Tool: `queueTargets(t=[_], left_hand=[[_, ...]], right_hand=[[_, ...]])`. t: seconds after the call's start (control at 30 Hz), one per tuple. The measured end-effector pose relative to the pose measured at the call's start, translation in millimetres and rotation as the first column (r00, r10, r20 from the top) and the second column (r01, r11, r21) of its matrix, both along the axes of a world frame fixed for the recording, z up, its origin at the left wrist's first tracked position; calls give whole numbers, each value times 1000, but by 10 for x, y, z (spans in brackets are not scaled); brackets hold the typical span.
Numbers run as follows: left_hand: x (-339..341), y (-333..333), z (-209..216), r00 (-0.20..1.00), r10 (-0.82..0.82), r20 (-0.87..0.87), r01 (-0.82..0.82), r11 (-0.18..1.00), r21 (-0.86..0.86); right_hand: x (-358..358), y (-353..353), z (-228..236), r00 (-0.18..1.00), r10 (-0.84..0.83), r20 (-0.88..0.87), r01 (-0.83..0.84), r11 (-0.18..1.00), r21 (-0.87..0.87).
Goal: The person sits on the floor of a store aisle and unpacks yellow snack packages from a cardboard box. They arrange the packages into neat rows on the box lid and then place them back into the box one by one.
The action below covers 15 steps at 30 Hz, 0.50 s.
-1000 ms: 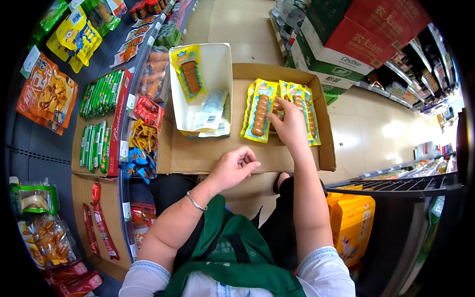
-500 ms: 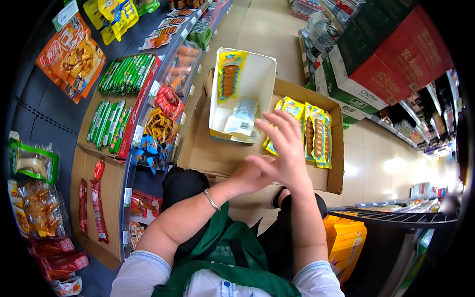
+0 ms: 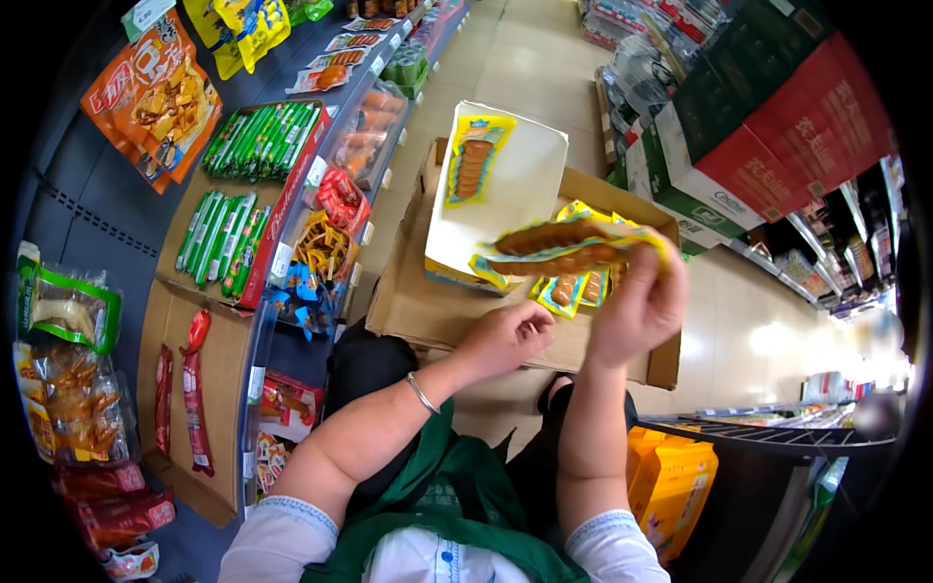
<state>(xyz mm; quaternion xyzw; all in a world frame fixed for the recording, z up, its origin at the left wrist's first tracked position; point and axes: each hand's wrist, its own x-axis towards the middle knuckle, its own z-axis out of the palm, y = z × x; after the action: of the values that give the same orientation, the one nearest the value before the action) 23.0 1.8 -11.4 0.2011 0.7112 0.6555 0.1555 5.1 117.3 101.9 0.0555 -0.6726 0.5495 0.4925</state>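
My right hand point(image 3: 637, 306) holds up a couple of yellow sausage packets point(image 3: 564, 250) above a large cardboard box point(image 3: 428, 311) on the floor. More of the same yellow packets point(image 3: 573, 290) lie in the box under them. My left hand point(image 3: 505, 338) is loosely curled over the box's near part, just left of the right hand, holding nothing that I can see. A white inner tray point(image 3: 520, 185) in the box carries one yellow sausage packet point(image 3: 473, 160).
Shelving on the left holds green stick packs point(image 3: 258, 146), orange snack bags point(image 3: 155, 97), red packets point(image 3: 340, 194) and a brown display box point(image 3: 219, 389). Stacked red and green cartons point(image 3: 777, 126) stand at the right. A dark trolley rack point(image 3: 777, 437) and yellow bags point(image 3: 671, 481) are beside me.
My right hand has lifted yellow sausage packets out of the box and swung them leftward. My left hand moved closer to the right hand. My head moved nearer the shelf.
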Motion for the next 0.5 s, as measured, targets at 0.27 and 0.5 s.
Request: queueTargets(t=[0.27,0.5], left_hand=[[-52,-34,-23,814,-355,459,24,811,584],[98,190,62,793,-488,364,235,797,557]], right_hand=[[98,762,49,894,415,170,-306,841,-446],[194,744,-519,789,266,553,-206,964,-169]])
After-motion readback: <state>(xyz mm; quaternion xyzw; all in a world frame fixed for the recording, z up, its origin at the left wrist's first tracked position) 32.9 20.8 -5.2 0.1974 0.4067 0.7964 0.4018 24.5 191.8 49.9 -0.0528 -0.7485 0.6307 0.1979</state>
